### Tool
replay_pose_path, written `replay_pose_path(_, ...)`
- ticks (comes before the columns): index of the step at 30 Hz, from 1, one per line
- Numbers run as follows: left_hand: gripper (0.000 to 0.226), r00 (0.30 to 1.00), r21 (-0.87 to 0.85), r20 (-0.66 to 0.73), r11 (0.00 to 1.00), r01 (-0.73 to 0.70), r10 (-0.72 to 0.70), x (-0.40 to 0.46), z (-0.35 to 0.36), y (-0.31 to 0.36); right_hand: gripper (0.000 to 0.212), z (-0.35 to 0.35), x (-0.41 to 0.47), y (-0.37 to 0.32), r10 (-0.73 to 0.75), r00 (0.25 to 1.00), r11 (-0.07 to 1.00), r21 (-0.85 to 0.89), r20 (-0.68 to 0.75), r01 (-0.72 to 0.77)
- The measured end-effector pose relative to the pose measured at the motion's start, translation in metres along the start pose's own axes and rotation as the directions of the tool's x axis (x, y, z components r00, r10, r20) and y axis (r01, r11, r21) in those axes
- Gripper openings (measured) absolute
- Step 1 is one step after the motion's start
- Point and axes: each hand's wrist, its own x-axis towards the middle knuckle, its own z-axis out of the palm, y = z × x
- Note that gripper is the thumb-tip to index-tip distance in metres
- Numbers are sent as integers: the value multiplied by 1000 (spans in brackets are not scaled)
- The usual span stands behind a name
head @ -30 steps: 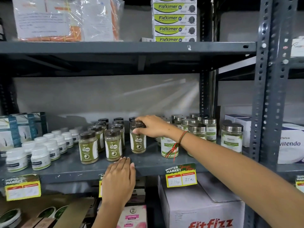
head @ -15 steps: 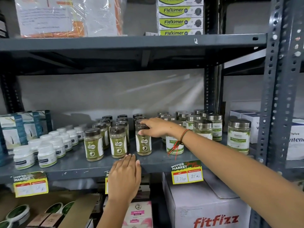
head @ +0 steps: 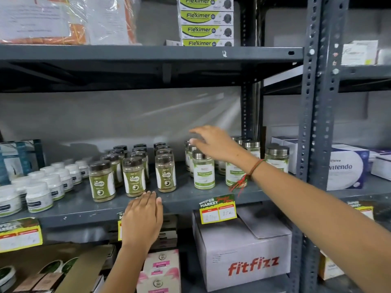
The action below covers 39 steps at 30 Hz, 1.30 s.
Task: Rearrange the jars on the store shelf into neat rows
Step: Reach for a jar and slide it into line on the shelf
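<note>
Dark-lidded jars of green powder stand in three rows on the grey middle shelf (head: 186, 199); the front ones are at left (head: 102, 180), middle (head: 134, 176) and right (head: 165, 173). To their right stand silver-lidded jars with green labels (head: 203, 170), some hidden behind my arm. My right hand (head: 213, 143) hovers open above the silver-lidded jars, fingers spread, holding nothing. My left hand (head: 141, 218) lies flat against the shelf's front edge, fingers together, below the dark-lidded jars.
Small white tubs (head: 39, 197) fill the shelf's left end, with blue boxes (head: 21, 157) behind. A lone silver-lidded jar (head: 276, 157) stands by the upright post (head: 313, 123). Price tags (head: 218, 209) hang on the shelf edge. A fitfizz carton (head: 243, 250) sits below.
My right hand has let go of the front right dark-lidded jar and moved up and to the right, over the silver-lidded jars. My left hand stays on the shelf edge.
</note>
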Motion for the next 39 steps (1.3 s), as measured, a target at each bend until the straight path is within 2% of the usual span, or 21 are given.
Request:
replay_pose_path(4,52,1000,-24,4,1000,8,-8,1,3,-2,46,-33,-30,47,112,991,983,-136,-75,-121)
replay_pose_path(8,52,1000,-33,5,999,22,-22,1,2,0,41,-55,-56,92,237,966,908,-332,-100,-257)
replay_pose_path(12,51,999,-35,-7,999,32,-33,0,0,2,45,-65,-72,117,388,922,796,-502,-6,-338)
replay_pose_path(17,52,999,-34,-3,999,33,-33,0,2,1,58,-62,-75,128,514,850,722,-592,113,-358)
replay_pose_path(26,53,999,-16,1,999,48,-48,-1,2,1,51,-49,-77,146,510,858,776,-466,67,-425)
replay_pose_path(33,53,999,-13,6,999,46,-46,-2,-2,3,64,-42,-73,156,513,854,839,-262,89,-477)
replay_pose_path(39,53,999,-7,9,999,48,-48,-1,-1,3,58,-44,-71,161,479,866,876,-134,144,-463)
